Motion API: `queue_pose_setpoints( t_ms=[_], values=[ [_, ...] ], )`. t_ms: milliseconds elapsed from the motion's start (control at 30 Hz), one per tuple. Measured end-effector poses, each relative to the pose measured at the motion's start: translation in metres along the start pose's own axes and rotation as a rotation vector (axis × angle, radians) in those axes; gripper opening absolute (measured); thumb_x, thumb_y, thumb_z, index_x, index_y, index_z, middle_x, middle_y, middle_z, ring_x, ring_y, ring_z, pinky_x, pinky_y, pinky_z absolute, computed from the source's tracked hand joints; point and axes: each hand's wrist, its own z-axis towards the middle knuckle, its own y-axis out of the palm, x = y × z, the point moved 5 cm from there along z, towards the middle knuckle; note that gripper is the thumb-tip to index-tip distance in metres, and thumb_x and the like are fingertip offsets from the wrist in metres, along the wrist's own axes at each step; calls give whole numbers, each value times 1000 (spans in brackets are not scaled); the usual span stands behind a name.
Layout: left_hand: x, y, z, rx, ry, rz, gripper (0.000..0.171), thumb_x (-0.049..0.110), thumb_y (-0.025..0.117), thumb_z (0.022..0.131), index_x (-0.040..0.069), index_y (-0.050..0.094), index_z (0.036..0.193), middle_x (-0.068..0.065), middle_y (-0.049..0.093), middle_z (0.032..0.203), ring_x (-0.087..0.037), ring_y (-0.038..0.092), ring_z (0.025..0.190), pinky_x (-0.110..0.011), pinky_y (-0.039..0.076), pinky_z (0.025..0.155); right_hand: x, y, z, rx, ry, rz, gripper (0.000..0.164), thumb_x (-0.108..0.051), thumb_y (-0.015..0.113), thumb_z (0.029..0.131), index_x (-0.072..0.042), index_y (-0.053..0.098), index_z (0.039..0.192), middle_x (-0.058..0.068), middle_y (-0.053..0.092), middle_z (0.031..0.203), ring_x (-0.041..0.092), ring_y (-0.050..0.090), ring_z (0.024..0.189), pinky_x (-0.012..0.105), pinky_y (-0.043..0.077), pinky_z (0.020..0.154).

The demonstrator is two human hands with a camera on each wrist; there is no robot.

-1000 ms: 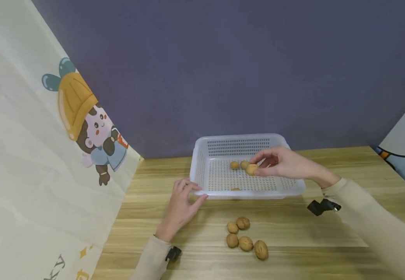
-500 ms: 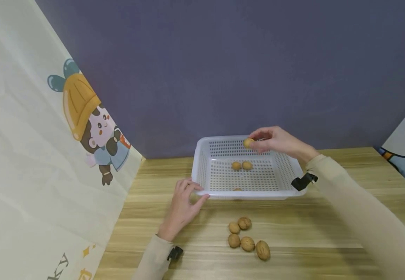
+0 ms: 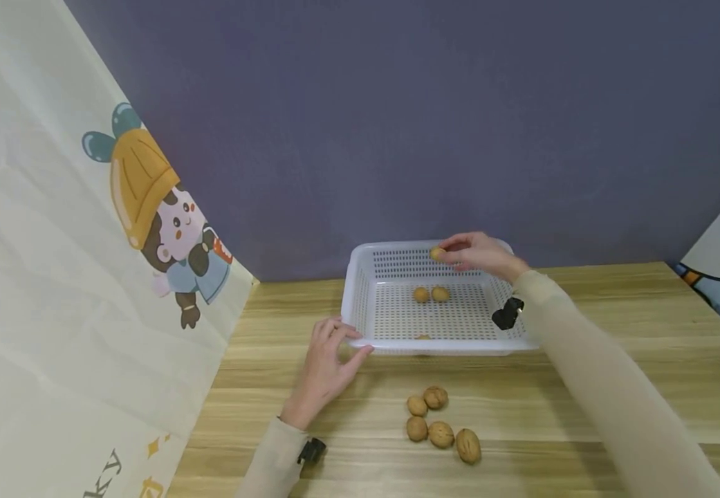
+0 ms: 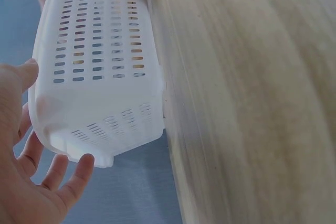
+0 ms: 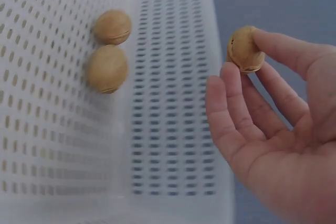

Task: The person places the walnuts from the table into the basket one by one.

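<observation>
My right hand (image 3: 479,254) pinches a walnut (image 5: 244,50) between thumb and fingertips, high at the far wall of a white perforated plastic basket (image 3: 447,344). Side by side on the basket floor lie two more walnuts (image 3: 440,294), also plain in the right wrist view. A bit of another walnut (image 3: 422,337) shows behind the near rim. My left hand (image 3: 321,373) holds the basket's near left corner, thumb on the front rim and fingers around the side, as the left wrist view shows.
Several walnuts (image 3: 441,434) lie loose on the wooden table (image 3: 559,408) in front of the basket. A dark blue wall (image 3: 397,124) rises behind it. On the left hangs a pale sheet (image 3: 36,242) with a cartoon figure.
My right hand has lifted the walnut from low in the basket up to the far wall, then shifted slightly left. My left hand stays at the corner.
</observation>
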Motion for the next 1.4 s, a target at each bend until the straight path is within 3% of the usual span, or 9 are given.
queue_pose_setpoints(
  t_ms=[133, 433, 667, 800, 1133, 1233, 1400],
  values=[
    [2, 2, 0, 2, 21, 17, 28, 27, 88, 88, 11, 71, 105, -6, 63, 113, -34, 55, 127, -55, 53, 112, 21, 3, 6, 9, 30, -43, 61, -38, 69, 105, -4, 53, 152, 23, 58, 151, 41, 58, 138, 60, 51, 115],
    [5, 3, -2, -22, -1, 16, 29, 30, 88, 88, 12, 73, 104, -5, 64, 112, -33, 55, 128, -54, 53, 111, 56, 10, 14, 41, 97, -54, 59, -29, 68, 106, 4, 52, 152, 29, 55, 153, 44, 59, 136, 52, 56, 112],
    [7, -2, 5, 10, 44, 30, 29, 29, 88, 87, 11, 72, 103, -6, 63, 111, -34, 56, 124, -55, 54, 108, 55, 12, 23, 100, 91, -190, 54, -31, 71, 104, 3, 59, 145, 27, 62, 146, 40, 66, 127, 47, 61, 104],
    [6, -2, 5, 0, 36, 29, 29, 29, 88, 87, 11, 73, 104, -6, 63, 111, -33, 55, 125, -55, 54, 109, 57, 16, 26, 86, 115, -277, 49, -27, 71, 104, 4, 62, 141, 27, 64, 142, 39, 69, 123, 41, 64, 96],
    [2, -2, 3, -6, -5, 11, 29, 29, 88, 87, 11, 73, 104, -7, 63, 113, -34, 55, 127, -56, 53, 111, 60, 23, 34, 65, 132, -279, 46, -21, 70, 103, 6, 62, 140, 28, 65, 138, 33, 73, 111, 36, 66, 87],
    [1, -2, 3, -8, -11, 9, 29, 30, 87, 88, 11, 73, 105, -7, 63, 113, -35, 55, 127, -56, 53, 112, 58, 23, 35, 69, 123, -299, 46, -22, 70, 104, 5, 63, 140, 28, 65, 138, 35, 72, 113, 36, 66, 86],
    [0, -2, 2, -13, -13, 10, 29, 30, 87, 88, 11, 73, 105, -6, 64, 113, -34, 54, 128, -56, 52, 112, 53, 23, 32, 65, 110, -326, 46, -23, 68, 104, 4, 61, 141, 27, 64, 142, 41, 67, 124, 41, 64, 96]
  ],
)
